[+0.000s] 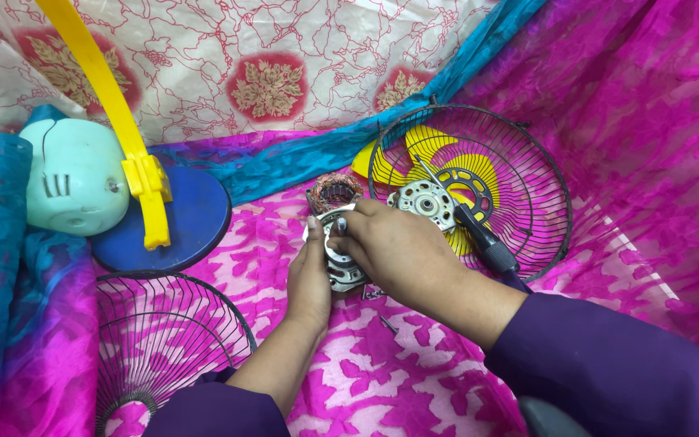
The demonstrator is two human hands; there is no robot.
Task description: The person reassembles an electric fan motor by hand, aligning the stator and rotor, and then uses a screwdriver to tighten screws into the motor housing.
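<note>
— What is worn on the arms?
— Dark purple sleeves: the right sleeve reaches the wrist, the left sleeve ends further up the forearm.
— And the hands?
— The left hand and right hand are bare, no gloves.

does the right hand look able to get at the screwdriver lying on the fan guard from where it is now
Probably yes. The right hand rests on the metal motor part, and the screwdriver lies just beside it across the wire fan guard with nothing over its handle. The hand would have to let go of the part first.
</note>
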